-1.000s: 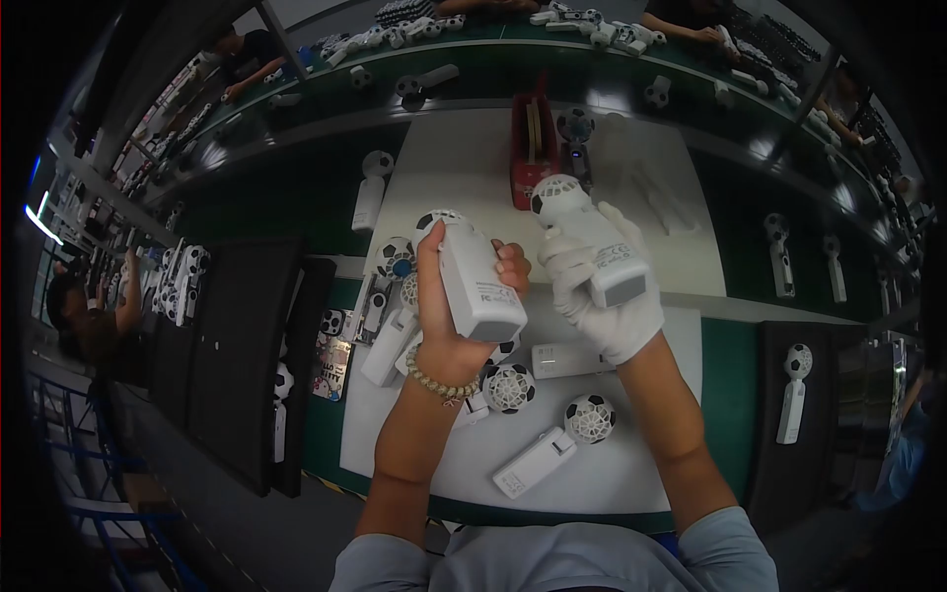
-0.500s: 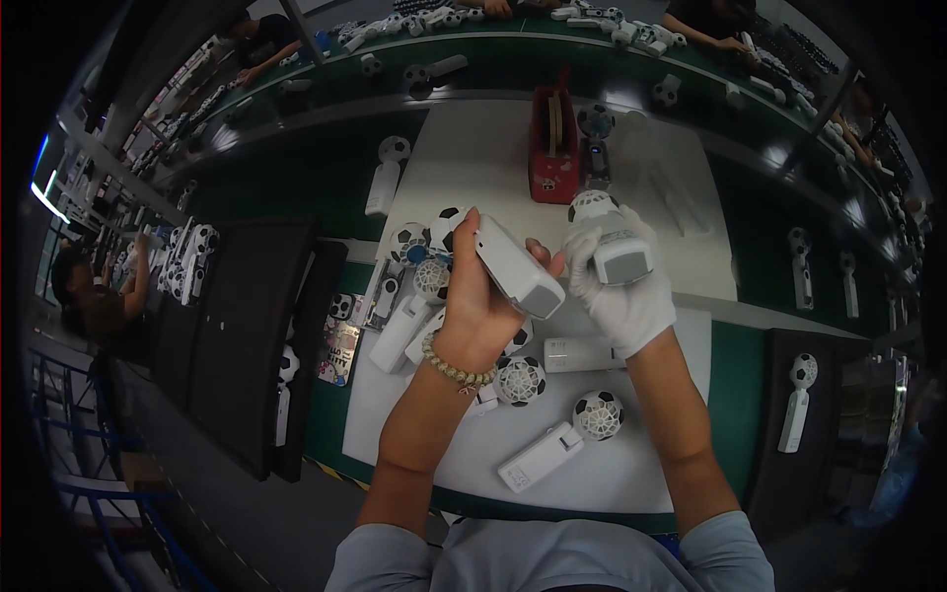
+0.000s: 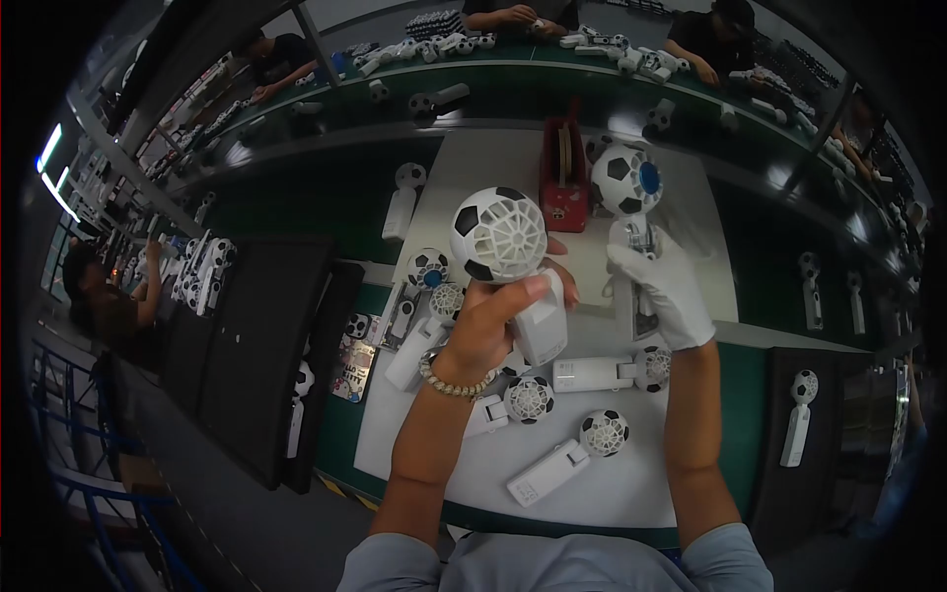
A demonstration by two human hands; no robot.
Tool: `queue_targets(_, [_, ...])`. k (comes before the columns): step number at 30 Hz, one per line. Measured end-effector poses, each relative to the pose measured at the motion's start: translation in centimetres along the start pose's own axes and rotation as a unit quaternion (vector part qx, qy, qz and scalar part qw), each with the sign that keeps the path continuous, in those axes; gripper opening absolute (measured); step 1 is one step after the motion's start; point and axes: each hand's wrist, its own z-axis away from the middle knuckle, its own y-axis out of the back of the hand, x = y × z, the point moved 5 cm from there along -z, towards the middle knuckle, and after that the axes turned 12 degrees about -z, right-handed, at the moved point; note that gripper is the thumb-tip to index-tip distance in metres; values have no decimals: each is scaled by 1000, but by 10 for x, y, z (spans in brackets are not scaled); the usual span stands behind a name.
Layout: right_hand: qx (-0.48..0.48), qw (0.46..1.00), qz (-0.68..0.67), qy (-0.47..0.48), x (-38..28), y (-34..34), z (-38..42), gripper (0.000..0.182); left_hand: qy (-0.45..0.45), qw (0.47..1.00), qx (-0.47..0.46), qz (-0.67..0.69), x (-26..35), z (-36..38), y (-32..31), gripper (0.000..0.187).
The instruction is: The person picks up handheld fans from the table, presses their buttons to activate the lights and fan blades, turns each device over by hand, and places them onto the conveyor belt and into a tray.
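My bare left hand (image 3: 503, 311), a beaded bracelet at its wrist, is closed around the white handle of a handheld fan (image 3: 500, 235). The fan's round head has a black-and-white football pattern, and its open grille faces me. In a white glove, my right hand (image 3: 669, 286) grips a second handheld fan (image 3: 619, 181) upright by its handle. A blue disc (image 3: 649, 179) shows on the side of that ball head. Below my hands, more football fans lie on the white work surface, among them one fan (image 3: 604, 433) near the front and another (image 3: 592, 374) behind it.
A red tape dispenser (image 3: 564, 187) stands at the back of the board. Single fans lie at the left (image 3: 400, 212) and right (image 3: 799, 419). A dark tray (image 3: 261, 365) is at my left. Co-workers (image 3: 715, 39) sit across the green conveyor (image 3: 513, 84).
Both fans have turned in my hands: the handle ends faced me before, and now the ball heads point up. The view has tipped slightly upward.
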Motion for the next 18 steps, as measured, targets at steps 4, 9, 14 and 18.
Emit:
queue_targets(4, [59, 996, 60, 20, -20, 58, -13, 33, -32, 993, -68, 90, 12, 2, -8, 42])
queue_targets(9, [340, 807, 479, 57, -18, 220, -63, 43, -69, 997, -22, 6, 13, 2, -6, 38])
queue_targets(14, [382, 609, 693, -50, -4, 289, -63, 53, -41, 991, 82, -101, 5, 1, 3, 43])
queue_targets(18, [358, 596, 706, -136, 14, 311, -66, 59, -34, 963, 148, -224, 0, 2, 5, 55])
